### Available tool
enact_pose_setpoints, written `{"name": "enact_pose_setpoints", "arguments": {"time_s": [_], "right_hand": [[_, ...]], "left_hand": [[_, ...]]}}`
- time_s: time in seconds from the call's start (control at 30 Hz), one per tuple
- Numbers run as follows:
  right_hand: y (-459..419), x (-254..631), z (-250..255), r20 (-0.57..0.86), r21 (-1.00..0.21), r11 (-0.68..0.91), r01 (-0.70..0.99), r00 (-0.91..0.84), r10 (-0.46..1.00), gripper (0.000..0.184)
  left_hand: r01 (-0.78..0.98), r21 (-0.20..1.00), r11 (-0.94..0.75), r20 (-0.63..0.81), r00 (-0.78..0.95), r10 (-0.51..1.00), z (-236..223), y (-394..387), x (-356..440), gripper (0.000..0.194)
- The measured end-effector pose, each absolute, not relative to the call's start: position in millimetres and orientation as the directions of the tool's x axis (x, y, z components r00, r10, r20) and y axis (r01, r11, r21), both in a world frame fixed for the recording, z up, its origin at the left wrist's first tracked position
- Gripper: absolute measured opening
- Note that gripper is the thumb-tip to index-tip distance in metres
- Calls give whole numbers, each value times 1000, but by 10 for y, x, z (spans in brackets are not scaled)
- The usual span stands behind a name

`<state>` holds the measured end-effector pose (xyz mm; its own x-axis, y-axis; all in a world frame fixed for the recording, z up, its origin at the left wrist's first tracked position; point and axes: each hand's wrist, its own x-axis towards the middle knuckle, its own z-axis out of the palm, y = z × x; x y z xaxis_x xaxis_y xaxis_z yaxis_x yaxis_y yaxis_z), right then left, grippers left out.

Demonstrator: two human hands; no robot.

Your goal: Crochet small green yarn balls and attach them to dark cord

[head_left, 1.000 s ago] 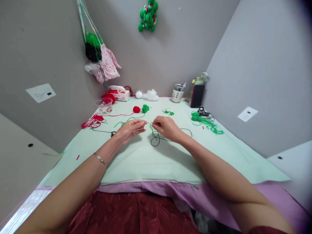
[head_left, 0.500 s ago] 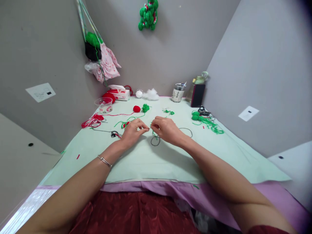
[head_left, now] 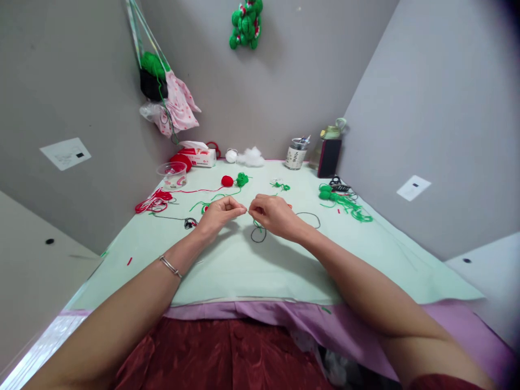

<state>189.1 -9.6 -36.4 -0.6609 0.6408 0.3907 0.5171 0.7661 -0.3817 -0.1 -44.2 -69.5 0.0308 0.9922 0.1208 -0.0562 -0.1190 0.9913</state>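
Observation:
My left hand (head_left: 219, 215) is closed in a pinch, thumb against forefinger, over the middle of the table. Whatever its tips hold is too small to make out. Almost touching it, my right hand (head_left: 274, 214) is also pinched, with yarn at its fingers. A short green yarn end (head_left: 257, 223) shows under the right fingertips, and a loop of black yarn (head_left: 259, 235) lies just below. More black yarn (head_left: 312, 215) curves out on the far side of the right hand. Partly behind the left hand is a small green and red crocheted piece (head_left: 205, 208).
A red yarn ball (head_left: 227, 181) and a green yarn ball (head_left: 242, 180) lie beyond the hands. Red yarn (head_left: 156, 201) is heaped at left, green yarn (head_left: 351, 208) at right near scissors (head_left: 336, 181). A tissue box (head_left: 201, 157), pen tin (head_left: 296, 154) and phone (head_left: 329, 158) stand at the back.
My left hand has shifted slightly left and its thumb and forefinger have straightened. The right hand stays pinched in nearly the same place. The view has moved a little.

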Motion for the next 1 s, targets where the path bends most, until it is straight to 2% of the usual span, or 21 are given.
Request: {"name": "enact_pose_setpoints", "arguments": {"time_s": [0.23, 0.4, 0.5, 0.57, 0.67, 0.77, 0.9, 1.0], "right_hand": [[-130, 1934, -286, 331, -336, 784, 522, -714, 617, 20], [39, 2093, -202, 122, -465, 695, 548, -738, 663, 22], [224, 2207, -202, 152, -546, 572, 612, -599, 786, 33], [280, 2213, -235, 204, -594, 530, 605, -524, 827, 33], [213, 2095, -325, 244, -707, 553, 440, -582, 776, 28], [73, 1939, -404, 196, -783, 548, 295, -719, 667, 31], [11, 1889, -389, 178, -831, 472, 295, -662, 728, 30], [60, 1933, -340, 200, -843, 436, 315, -569, 798, 28]], "left_hand": [[-112, 981, -159, 144, -130, 981, -631, -393, -121, 37], [-81, 981, -178, 174, -46, 984, -627, -391, -137, 36], [-56, 978, -199, 198, -25, 980, -656, -386, -132, 32], [-17, 981, -194, 194, -6, 981, -667, -399, -116, 29], [36, 978, -203, 202, 47, 978, -662, -441, -69, 29], [38, 972, -231, 227, 81, 970, -651, -473, -33, 30], [126, 969, -213, 219, -36, 975, -660, -460, -42, 26], [210, 959, -192, 197, -4, 980, -681, -440, -58, 22]]}}
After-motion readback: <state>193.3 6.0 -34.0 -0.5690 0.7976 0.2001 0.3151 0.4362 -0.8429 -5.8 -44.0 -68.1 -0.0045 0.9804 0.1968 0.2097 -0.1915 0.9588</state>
